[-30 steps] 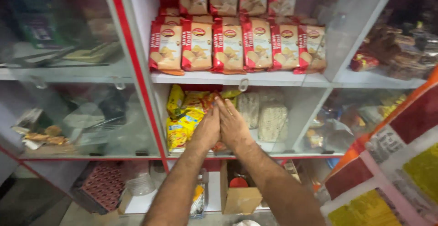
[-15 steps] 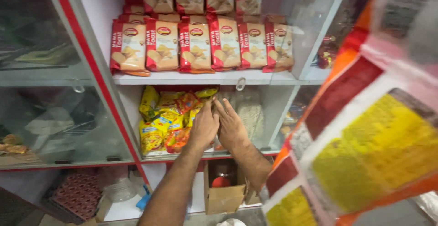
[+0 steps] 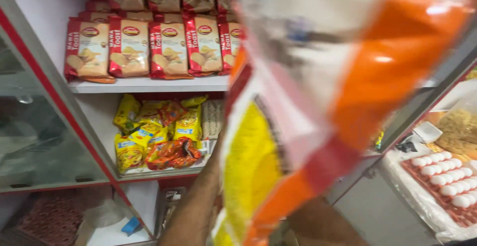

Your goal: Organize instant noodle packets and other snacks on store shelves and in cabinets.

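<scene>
Filling the centre and right of the frame, a large blurred orange, white and yellow plastic packet (image 3: 328,107) hangs close to the camera and hides both hands, so whether the fingers are clenched or released cannot be told. Only a bare forearm (image 3: 196,201) shows, rising from the lower centre toward the white shelf (image 3: 149,84). Yellow and red noodle packets (image 3: 156,137) sit at left centre, red and tan toast packets (image 3: 149,47) above them, and a red tray of white eggs (image 3: 442,176) at lower right.
</scene>
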